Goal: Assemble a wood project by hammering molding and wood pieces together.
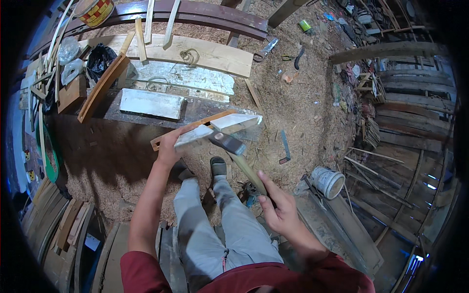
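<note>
My left hand (168, 148) is closed around the near end of an orange-brown wooden piece (207, 120), which slants up to the right. Along its side are white-painted wood faces, one near my hand and a white wooden block (239, 120) at the far end, with a dark gap between them. In my right hand (282, 213), a hammer (249, 173) is gripped by its wooden handle. Its metal head is in front of the wooden piece, close to the gap; whether they touch, I cannot tell. The hammer looks slightly blurred.
Ahead, a low bench holds a white-topped block (151, 103), a pale plank (210, 56) and a reddish-brown wooden piece (103, 88). On the shavings-covered floor lie a handsaw (266, 50) and a try square (285, 147). A white bucket (327, 182) stands at right.
</note>
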The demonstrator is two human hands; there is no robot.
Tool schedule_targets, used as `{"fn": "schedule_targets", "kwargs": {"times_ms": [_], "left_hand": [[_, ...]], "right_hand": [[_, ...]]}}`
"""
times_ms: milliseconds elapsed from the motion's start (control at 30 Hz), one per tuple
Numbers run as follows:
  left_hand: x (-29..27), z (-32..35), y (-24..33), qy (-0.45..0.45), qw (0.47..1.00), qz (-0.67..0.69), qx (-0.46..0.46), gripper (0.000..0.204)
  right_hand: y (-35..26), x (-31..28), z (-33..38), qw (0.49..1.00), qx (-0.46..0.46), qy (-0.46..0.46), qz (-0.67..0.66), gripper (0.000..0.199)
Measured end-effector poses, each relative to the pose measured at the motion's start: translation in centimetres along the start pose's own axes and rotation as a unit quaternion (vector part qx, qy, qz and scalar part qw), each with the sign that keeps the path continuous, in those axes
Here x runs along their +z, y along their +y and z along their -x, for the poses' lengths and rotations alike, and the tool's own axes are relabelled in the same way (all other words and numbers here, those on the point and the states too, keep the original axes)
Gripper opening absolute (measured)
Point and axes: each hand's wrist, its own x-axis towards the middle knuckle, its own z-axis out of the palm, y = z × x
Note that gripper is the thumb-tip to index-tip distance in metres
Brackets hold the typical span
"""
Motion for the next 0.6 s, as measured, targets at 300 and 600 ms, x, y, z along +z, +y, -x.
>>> {"fn": "schedule_targets", "kwargs": {"times_ms": [300,600], "left_hand": [[0.2,0.1,0.9,0.024,0.991,-0.128,0.013,0.034],[0.5,0.5,1.2,0.053,0.983,-0.167,0.062,0.037]], "right_hand": [[-0.1,-0.8,-0.4,1.0,0.001,-0.007,0.015,0.062],[0.0,-0.3,-0.5,1.0,-0.026,-0.011,0.007,0.064]]}}
